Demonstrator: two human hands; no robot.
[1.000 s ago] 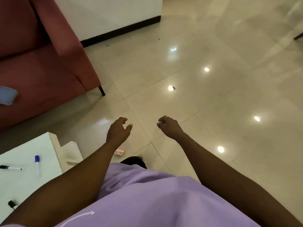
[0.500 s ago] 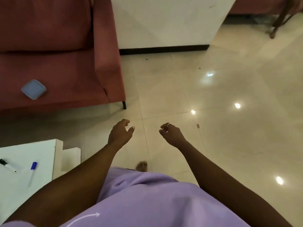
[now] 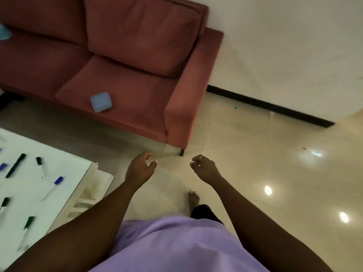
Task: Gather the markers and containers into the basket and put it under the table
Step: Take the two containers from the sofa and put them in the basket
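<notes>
Several markers lie scattered on the white table (image 3: 64,173) at the lower left: a black marker (image 3: 15,165), a blue-capped marker (image 3: 53,188), a green-capped marker (image 3: 26,231). A small square blue container (image 3: 101,102) sits on the red sofa's seat. Another blue item (image 3: 4,32) shows at the left edge on the sofa. My left hand (image 3: 140,169) and my right hand (image 3: 204,167) hang over the floor with fingers loosely curled, holding nothing. My right hand wears a ring. No basket is in view.
The red sofa (image 3: 137,55) fills the upper left, its metal leg (image 3: 182,152) just beyond my hands. A white wall with a dark baseboard (image 3: 265,104) runs on the right. Glossy tiled floor (image 3: 275,173) spreads to the right. My bare foot (image 3: 193,199) stands below.
The view has swung left: the sofa and the blue container now sit nearer the centre, and more of the table with its markers shows. Both hands stay loosely curled and hold nothing.
</notes>
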